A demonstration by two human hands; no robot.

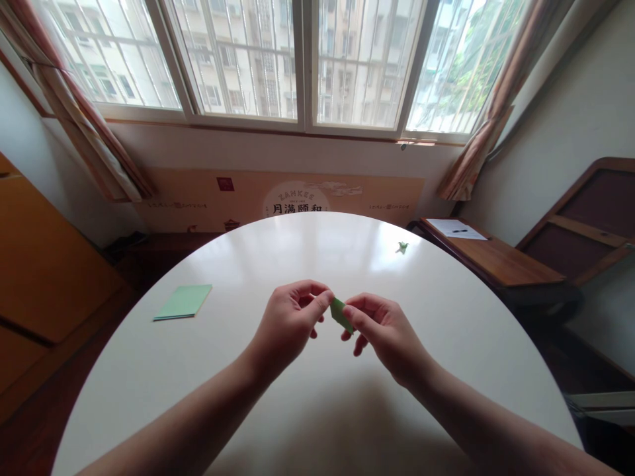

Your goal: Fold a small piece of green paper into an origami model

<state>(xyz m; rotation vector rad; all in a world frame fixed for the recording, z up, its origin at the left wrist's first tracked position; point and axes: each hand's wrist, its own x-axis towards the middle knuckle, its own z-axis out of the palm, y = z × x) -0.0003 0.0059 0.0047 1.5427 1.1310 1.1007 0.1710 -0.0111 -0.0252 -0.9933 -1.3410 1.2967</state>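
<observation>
A small folded piece of green paper is held up over the table between my two hands. My left hand pinches its upper left corner between thumb and forefinger. On the other side, my right hand grips the right edge with thumb and fingers. The remaining fingers of both hands curl loosely below. Some of the paper is hidden behind the right thumb.
The round white table fills the foreground. A stack of light green square paper lies at left. A small folded green paper figure stands at the far right. Beyond is a wooden side table with a white sheet and pen.
</observation>
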